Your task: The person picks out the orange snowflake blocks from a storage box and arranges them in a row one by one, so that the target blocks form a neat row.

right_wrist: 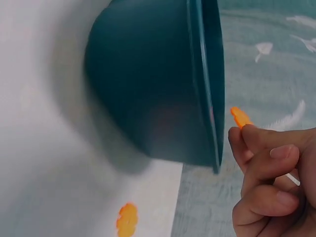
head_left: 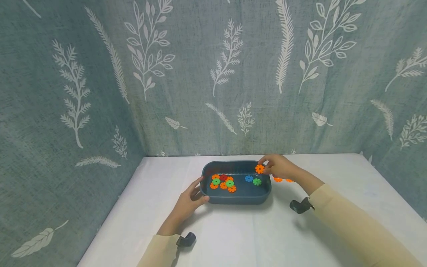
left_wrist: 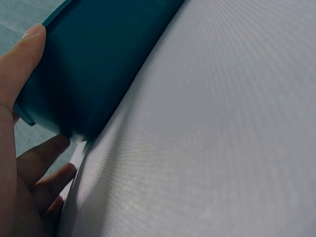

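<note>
A dark blue plastic tub (head_left: 237, 200) stands on the white table. My left hand (head_left: 187, 203) holds its left end, thumb at the front rim and fingers along the side; in the left wrist view the thumb (left_wrist: 30, 52) lies against the tub's edge. Over the back right corner, my right hand (head_left: 281, 167) pinches an orange notched disc (head_left: 260, 169) between thumb and fingertips. Inside the tub, orange, green and red discs (head_left: 224, 185) lie in a cluster on the left. A blue disc (head_left: 248, 178) and a green disc (head_left: 257, 182) lie side by side toward the right.
Orange discs (head_left: 278, 179) lie on the table just right of the tub, partly covered by my right wrist. A grey-green curtain (head_left: 193, 74) with white leaf prints rises behind the table (head_left: 230, 237) and along its left side.
</note>
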Demonstrator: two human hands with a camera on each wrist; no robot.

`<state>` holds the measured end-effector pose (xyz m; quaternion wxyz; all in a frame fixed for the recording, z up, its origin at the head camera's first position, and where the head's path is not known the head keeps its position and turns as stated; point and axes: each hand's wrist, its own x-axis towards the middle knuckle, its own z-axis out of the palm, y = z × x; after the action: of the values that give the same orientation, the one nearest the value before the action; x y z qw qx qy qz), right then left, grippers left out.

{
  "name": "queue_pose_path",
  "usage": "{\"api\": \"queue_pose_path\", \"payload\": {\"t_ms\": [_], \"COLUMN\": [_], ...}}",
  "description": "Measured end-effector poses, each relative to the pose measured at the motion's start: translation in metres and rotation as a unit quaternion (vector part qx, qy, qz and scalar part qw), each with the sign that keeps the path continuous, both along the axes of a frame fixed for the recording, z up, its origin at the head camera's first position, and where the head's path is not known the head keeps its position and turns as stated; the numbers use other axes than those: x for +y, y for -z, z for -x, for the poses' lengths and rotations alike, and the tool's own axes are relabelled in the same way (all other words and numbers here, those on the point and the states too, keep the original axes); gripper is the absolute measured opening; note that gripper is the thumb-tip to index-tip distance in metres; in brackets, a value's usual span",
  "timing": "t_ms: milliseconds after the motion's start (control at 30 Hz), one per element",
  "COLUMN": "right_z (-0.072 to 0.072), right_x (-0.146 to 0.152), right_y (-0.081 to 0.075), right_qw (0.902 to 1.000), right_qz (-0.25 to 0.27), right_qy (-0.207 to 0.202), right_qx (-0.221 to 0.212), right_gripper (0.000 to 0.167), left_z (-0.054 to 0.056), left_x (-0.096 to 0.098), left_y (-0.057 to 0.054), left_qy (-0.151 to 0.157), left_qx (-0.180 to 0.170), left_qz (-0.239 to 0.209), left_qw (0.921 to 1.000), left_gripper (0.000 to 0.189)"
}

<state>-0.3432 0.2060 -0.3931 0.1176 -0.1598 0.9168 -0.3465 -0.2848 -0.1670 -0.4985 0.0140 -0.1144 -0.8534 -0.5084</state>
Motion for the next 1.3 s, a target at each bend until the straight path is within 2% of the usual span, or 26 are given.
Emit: {"api": "queue_pose_path", "payload": {"t_ms": [67,233,300,600,833,1033,1300], "right_z": [-0.001,-0.002,-0.002,-0.006,-0.008,-0.008,-0.011], "right_x": [0.007,0.022,0.028,0.054,0.069,0.079,0.098], "right_y": [0.002,0.005,0.006,0.015,0.02,0.026,0.034], "right_qw": [0.9999,0.999,0.9986,0.9982,0.9969,0.9961,0.9941], "right_qz": [0.005,0.032,0.041,0.048,0.051,0.044,0.05], "right_qy": [0.006,0.023,0.026,0.036,0.056,0.071,0.091], "right_qx": [-0.006,-0.019,-0.021,-0.008,-0.019,-0.029,-0.031], "right_gripper": [0.034,0.033,0.032,0.032,0.031,0.033,0.034], "left_z": [-0.005,-0.005,0.0,-0.001,-0.001,-0.001,0.001], "left_x": [0.003,0.003,0.0,0.0,-0.001,-0.003,0.001], "left_y": [-0.008,-0.008,-0.001,-0.003,-0.003,-0.004,-0.002], "left_qy": [0.002,0.0,-0.002,-0.006,-0.003,-0.012,-0.007], "left_qx": [-0.005,-0.01,-0.007,-0.004,-0.009,-0.016,-0.019], "left_qz": [-0.002,-0.002,-0.001,0.012,0.015,0.003,0.001], "left_qw": [1.0,0.9999,1.0,0.9999,0.9998,0.9998,0.9998], "left_gripper": [0.078,0.079,0.079,0.08,0.08,0.081,0.082]}}
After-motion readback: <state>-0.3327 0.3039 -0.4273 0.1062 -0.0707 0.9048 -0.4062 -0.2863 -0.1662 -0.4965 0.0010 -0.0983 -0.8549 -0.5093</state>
